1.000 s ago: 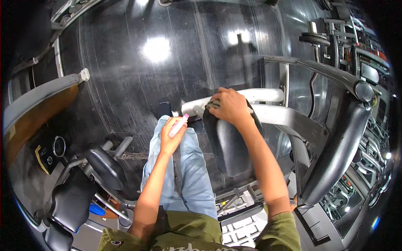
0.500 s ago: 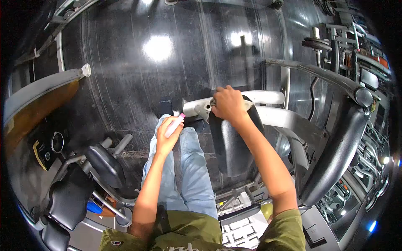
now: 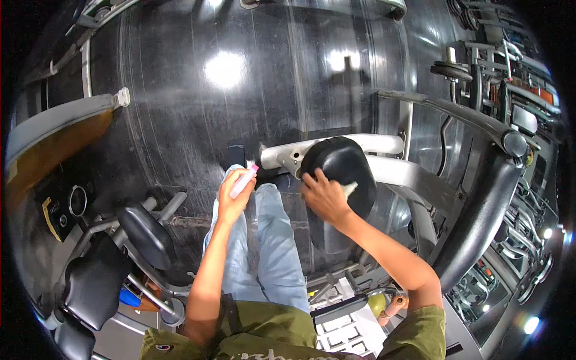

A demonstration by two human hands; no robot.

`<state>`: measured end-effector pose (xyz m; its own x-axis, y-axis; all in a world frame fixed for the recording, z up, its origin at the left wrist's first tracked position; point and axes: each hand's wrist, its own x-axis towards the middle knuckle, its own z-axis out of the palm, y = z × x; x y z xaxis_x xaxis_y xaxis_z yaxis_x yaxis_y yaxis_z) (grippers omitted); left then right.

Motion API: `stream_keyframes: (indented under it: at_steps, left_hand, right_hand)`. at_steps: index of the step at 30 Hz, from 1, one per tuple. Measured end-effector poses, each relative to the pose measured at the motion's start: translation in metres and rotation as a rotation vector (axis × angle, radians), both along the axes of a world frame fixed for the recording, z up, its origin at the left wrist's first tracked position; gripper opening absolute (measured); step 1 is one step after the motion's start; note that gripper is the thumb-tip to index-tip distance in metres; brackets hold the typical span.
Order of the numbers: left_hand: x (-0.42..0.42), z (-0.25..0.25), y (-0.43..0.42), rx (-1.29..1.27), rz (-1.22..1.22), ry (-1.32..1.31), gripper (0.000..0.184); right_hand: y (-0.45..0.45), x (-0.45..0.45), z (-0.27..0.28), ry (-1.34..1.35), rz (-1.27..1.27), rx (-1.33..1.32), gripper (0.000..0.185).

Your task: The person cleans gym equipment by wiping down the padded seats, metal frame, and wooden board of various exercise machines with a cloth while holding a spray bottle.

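Note:
My left hand is closed around a small white bottle with a pink top, held above my knees. My right hand lies on the black padded seat of a gym machine, its fingers bent against the near-left part of the pad. A pale cloth pokes out beside that hand on the pad; the rest of it is hidden under the palm. Just left of the pad runs the machine's silver frame tube, with a bracket and hole.
A long black backrest and a curved silver arm stand to the right. At left are another machine's black pads and a long grey-edged panel. Weight plates sit at upper right. Dark flooring lies ahead.
My right hand has moved from the pad's far end near the bracket back toward me, onto the pad's surface. The pale cloth now shows beside it. My left hand has shifted slightly left.

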<state>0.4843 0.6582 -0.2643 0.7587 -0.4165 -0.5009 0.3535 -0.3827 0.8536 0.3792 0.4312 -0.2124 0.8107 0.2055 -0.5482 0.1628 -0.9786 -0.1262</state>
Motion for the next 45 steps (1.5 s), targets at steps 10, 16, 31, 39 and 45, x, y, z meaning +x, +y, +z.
stream_keyframes:
  at_steps: [10,16,31,39,45]
  left_hand:
    - [-0.004,0.004,-0.013,0.011,-0.02,-0.026,0.014]
    - [-0.007,0.009,-0.014,0.009,-0.041,0.003,0.014]
    - [-0.024,0.069,-0.033,-0.044,-0.165,-0.192,0.01]
    - [-0.029,0.17,-0.028,-0.131,-0.163,-0.511,0.012]
    - [-0.015,0.23,-0.012,-0.159,-0.043,-0.606,0.013]
  right_hand:
    - [-0.093,0.081,-0.012,-0.13,-0.765,-0.182,0.035]
    - [-0.142,0.058,-0.005,0.078,-1.271,-0.203,0.056]
    - [-0.107,-0.057,-0.001,-0.426,-1.318,0.198,0.034]
    - [-0.014,-0.082,0.076,-0.388,-1.795,1.383,0.032]
    - [0.025,-0.034,0.11,-0.315,-1.622,1.713,0.027]
